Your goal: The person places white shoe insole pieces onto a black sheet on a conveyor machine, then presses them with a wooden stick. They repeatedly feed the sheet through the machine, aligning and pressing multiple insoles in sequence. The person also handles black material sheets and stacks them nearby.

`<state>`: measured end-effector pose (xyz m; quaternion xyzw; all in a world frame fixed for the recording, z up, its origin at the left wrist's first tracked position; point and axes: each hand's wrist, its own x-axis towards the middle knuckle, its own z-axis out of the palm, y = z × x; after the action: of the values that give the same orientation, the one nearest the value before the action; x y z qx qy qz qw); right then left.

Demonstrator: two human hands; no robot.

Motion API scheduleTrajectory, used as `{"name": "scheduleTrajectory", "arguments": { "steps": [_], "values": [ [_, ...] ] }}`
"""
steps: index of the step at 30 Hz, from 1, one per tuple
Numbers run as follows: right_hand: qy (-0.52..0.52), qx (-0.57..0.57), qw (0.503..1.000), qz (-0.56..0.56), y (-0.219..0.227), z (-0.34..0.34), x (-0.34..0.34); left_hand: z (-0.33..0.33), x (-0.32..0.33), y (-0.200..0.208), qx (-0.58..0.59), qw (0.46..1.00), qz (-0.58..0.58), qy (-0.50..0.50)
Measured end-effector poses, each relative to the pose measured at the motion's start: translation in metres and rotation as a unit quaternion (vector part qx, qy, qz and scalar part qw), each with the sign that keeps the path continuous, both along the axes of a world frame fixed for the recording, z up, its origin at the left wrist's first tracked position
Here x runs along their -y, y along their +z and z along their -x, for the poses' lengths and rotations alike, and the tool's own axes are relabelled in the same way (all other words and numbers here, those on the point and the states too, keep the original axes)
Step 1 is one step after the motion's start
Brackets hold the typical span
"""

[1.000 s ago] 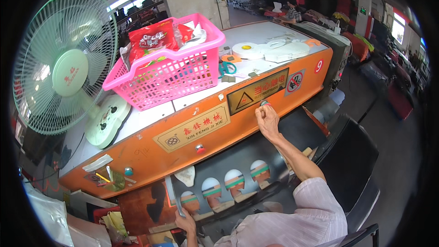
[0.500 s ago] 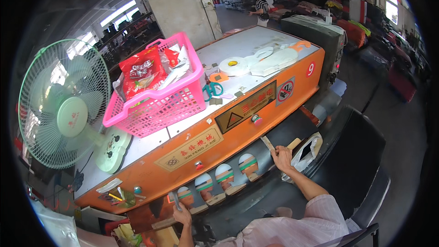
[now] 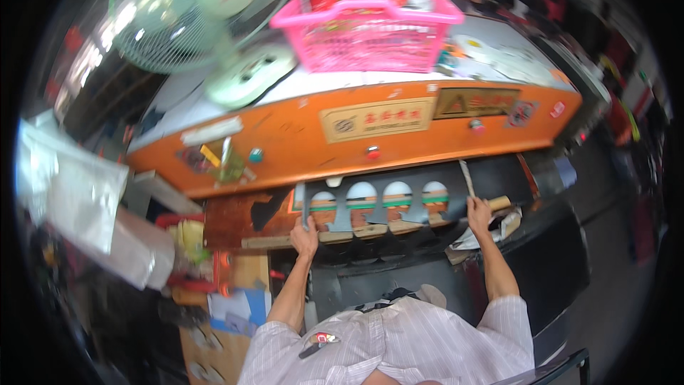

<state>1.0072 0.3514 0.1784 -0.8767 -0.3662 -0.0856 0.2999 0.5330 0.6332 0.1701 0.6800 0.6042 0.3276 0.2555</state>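
Note:
My left hand (image 3: 304, 239) is closed around the lower end of a narrow grey strip (image 3: 301, 203) at the left end of a row of rounded shapes. My right hand (image 3: 479, 215) grips the near end of a thin pale strip (image 3: 467, 178) farther right. Between my hands, several rounded shapes (image 3: 362, 196) with white tops, green bands and brown lower parts show along a dark sheet (image 3: 420, 171). Pale blocks (image 3: 369, 229) lie along their near side. Right beside my right hand is a short wooden piece (image 3: 501, 202); what it belongs to cannot be made out.
An orange machine (image 3: 285, 157) with a white top stands ahead, carrying a green fan (image 3: 246, 75), a pink basket (image 3: 370, 36) of packets and a tape roll (image 3: 472, 44). Clear plastic (image 3: 71, 178) hangs at left above a wooden board (image 3: 249, 271). A black seat (image 3: 541, 257) is at right.
The view has swung round, so the machine now lies nearly level across it. Both hands keep their holds on the two strips, and more of the left-hand side shows.

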Motion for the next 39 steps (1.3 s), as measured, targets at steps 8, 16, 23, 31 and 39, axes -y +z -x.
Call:
{"name": "scheduleTrajectory", "arguments": {
  "steps": [8,16,23,31,39],
  "values": [
    [-0.062,0.106,0.991,-0.049,0.028,0.112,-0.046,0.027,0.057,-0.010,0.050,0.998,0.010,-0.039],
    [0.278,0.014,0.960,0.015,0.006,0.352,-0.194,-0.005,0.041,0.004,0.171,0.979,0.023,-0.109],
    [0.265,-0.453,0.844,-0.113,0.024,0.315,-0.138,0.015,0.096,-0.003,0.021,0.992,0.015,-0.121],
    [0.291,-0.186,0.938,-0.034,0.043,0.238,-0.100,0.010,0.097,0.003,0.045,0.992,0.013,-0.114],
    [0.273,-0.060,0.960,-0.023,0.000,0.257,-0.123,0.050,0.170,0.014,0.114,0.985,-0.038,-0.123]
  ]
}}
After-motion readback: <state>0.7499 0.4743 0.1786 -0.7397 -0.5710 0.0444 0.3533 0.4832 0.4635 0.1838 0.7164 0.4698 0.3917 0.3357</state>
